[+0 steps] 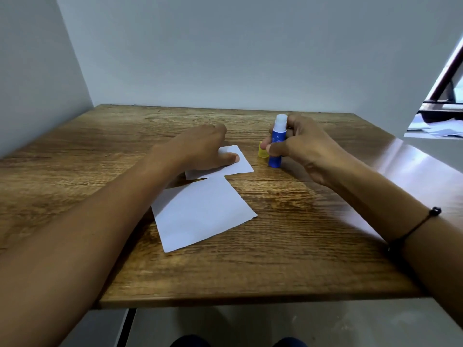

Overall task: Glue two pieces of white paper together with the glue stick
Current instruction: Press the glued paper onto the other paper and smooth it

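Wooden table: glue stick inside right hand.

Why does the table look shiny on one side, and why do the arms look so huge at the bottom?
In the head view, light glares off the right part of the wooden table, washing it pale. The wide-angle lens stretches the forearms near the lower corners. The left hand shades the far paper; the glue stick looks slightly soft.
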`<state>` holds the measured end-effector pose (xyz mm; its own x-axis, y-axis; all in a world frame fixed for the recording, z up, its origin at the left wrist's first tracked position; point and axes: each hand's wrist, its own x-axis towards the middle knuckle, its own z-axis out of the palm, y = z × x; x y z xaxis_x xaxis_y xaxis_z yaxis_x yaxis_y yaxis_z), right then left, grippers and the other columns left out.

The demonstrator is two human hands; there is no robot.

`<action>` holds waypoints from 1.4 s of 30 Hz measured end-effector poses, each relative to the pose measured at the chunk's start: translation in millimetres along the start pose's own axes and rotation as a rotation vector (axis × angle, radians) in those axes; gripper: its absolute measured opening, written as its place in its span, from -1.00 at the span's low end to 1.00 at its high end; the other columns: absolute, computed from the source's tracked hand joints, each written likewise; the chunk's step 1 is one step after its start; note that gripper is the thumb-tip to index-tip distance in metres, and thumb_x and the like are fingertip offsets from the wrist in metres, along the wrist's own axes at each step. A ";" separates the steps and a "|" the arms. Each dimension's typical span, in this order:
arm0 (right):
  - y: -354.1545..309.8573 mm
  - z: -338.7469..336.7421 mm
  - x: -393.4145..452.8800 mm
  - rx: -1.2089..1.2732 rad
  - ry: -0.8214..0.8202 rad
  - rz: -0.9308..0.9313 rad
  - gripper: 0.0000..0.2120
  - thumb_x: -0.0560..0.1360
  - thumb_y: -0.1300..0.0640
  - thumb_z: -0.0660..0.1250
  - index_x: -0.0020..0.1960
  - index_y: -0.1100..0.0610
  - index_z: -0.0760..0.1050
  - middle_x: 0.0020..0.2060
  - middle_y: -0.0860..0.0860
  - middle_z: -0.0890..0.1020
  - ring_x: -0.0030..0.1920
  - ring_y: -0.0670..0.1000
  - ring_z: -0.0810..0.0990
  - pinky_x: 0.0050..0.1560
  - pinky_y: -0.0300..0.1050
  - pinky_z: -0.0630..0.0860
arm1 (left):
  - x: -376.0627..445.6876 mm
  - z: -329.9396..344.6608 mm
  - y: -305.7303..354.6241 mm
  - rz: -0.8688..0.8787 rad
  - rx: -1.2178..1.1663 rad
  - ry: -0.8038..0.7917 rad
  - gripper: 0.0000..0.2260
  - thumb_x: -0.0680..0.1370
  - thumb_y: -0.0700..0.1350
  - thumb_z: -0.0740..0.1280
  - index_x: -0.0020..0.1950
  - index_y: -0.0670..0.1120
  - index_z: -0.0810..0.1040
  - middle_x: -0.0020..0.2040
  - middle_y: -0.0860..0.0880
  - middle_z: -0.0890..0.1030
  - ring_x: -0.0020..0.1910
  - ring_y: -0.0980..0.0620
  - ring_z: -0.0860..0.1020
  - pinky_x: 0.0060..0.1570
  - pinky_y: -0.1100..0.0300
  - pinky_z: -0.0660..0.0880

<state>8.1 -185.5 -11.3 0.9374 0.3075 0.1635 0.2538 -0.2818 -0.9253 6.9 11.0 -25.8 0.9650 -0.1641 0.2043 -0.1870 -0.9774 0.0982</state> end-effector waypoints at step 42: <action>-28.3 44.2 -45.2 -0.836 -0.297 -0.329 -0.61 0.38 -0.19 0.31 -0.18 0.16 0.56 -0.30 0.01 0.59 -0.24 -0.02 0.53 -0.21 -0.02 0.45 | -131.5 -34.0 30.1 -0.321 -0.191 -0.007 -0.87 0.47 0.00 0.32 -0.07 -0.04 0.48 -0.26 0.13 0.38 -0.11 0.05 0.36 -0.36 0.24 0.20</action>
<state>-52.1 -151.3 -7.6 0.7182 0.6742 0.1723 0.6916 -0.6643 -0.2836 -131.8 7.6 -16.6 0.9812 0.1455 0.1271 0.0954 -0.9371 0.3359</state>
